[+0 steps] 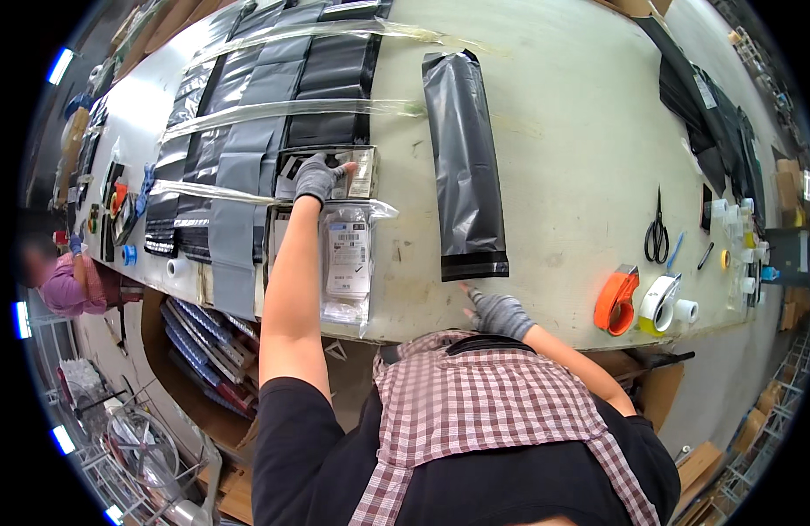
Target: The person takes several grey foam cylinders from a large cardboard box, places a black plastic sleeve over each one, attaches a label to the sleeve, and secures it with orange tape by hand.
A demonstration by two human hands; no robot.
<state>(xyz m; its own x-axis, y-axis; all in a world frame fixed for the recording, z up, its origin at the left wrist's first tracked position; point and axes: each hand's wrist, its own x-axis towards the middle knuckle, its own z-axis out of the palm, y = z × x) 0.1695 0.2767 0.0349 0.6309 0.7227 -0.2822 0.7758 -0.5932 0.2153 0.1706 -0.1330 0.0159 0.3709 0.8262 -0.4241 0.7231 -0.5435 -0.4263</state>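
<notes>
My left hand [316,181], in a grey fingerless glove, reaches into a dark-edged box [375,174] of small packets and cards at the table's left. Its thumb is spread to the right over a pale packet [361,173]; the other fingertips are partly hidden. Just nearer to me lies a stack of white printed labels [346,259] in clear plastic. My right hand [500,314], gloved alike, rests at the table's front edge with fingers apart and nothing in them. Beyond its fingertips lies a long black plastic mailing bag [465,167], filled out by something inside.
Flat black and grey mailing bags [247,114] lie at the left under clear tape strips [291,110]. At the right are scissors [657,237], an orange tape dispenser [617,301] and a white one [659,302]. Another person [67,285] stands far left. A carton [159,351] sits below the table.
</notes>
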